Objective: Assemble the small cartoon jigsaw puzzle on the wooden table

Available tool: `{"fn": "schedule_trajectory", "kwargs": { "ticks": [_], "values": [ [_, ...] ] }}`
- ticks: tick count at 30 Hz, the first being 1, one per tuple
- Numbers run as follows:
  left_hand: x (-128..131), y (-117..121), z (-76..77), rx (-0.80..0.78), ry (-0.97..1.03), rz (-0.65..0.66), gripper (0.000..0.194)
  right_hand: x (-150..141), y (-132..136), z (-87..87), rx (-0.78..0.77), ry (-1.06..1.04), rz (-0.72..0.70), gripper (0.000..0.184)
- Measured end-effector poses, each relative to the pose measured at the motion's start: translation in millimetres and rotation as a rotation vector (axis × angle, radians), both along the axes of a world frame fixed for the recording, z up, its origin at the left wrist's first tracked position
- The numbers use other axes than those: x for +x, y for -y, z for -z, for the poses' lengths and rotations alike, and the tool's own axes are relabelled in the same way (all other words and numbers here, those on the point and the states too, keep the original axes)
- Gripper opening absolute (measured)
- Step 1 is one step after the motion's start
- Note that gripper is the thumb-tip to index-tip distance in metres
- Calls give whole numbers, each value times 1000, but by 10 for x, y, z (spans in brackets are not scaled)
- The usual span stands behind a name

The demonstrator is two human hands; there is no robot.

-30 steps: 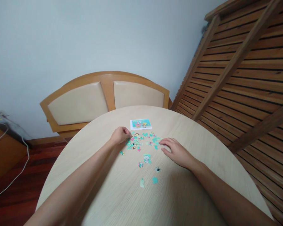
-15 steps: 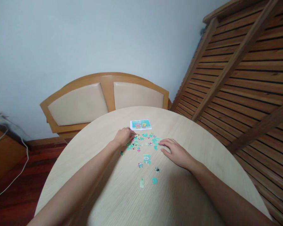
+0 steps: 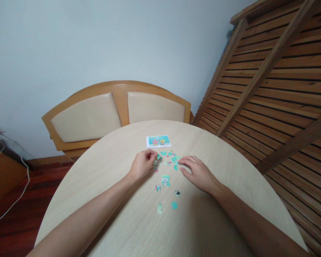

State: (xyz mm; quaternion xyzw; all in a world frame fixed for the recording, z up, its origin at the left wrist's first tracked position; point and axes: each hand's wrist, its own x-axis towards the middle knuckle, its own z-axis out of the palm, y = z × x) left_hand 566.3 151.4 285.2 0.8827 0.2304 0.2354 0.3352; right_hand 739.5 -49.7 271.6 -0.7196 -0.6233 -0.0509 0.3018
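Note:
My left hand (image 3: 143, 165) is closed in a pinch over the left side of the loose jigsaw pieces (image 3: 174, 159), and a small teal jigsaw piece (image 3: 158, 156) shows at its fingertips. The hand hides much of the pile behind it. To the right, my right hand (image 3: 199, 173) rests with thumb and fingers apart, its fingertips beside the pile's right edge, holding nothing. Nearer to me lies a joined patch of pieces with a pale face (image 3: 165, 181). Around it are a pink-and-white piece (image 3: 158, 187), a dark-marked piece (image 3: 177, 192), a pale green piece (image 3: 159, 208) and a teal piece (image 3: 174, 205).
A picture card (image 3: 158, 141) with cartoon figures lies behind the pile on the round wooden table (image 3: 117, 228). Beyond the table stands a padded wooden headboard (image 3: 88, 117) against the wall. A slatted wooden frame (image 3: 270, 89) leans on the right; a white cable hangs at left.
My left hand has drawn slightly toward me and turned, its fingers now pinched with a teal piece at the tips. My right hand has barely moved. The view has shifted slightly.

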Motion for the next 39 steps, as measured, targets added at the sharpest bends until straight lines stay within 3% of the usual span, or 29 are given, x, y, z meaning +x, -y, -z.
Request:
{"fn": "schedule_trajectory", "kwargs": {
  "ticks": [3, 6, 10, 16, 28, 31, 39],
  "values": [
    [-114, 273, 74, -156, 65, 51, 33, -265, -19, -126, 58, 0, -12, 20],
    [-225, 475, 125, -462, 181, 108, 37, -527, -27, -198, 99, -32, -66, 29],
    [-298, 593, 123, -587, 186, 154, 43, -675, -32, -184, 111, -15, -100, 30],
    [-323, 612, 85, -608, 188, 196, 44, -654, -38, -137, 115, -65, -127, 19],
    [-324, 601, 158, -594, 222, 188, 40, -610, -42, -123, 145, -183, -198, 25],
    [-323, 605, 156, -596, 222, 192, 37, -613, -38, -114, 140, -276, -209, 25],
    [-339, 651, 144, -530, 153, 194, 28, -633, -78, -86, 211, -721, -47, 25]
  ]
}}
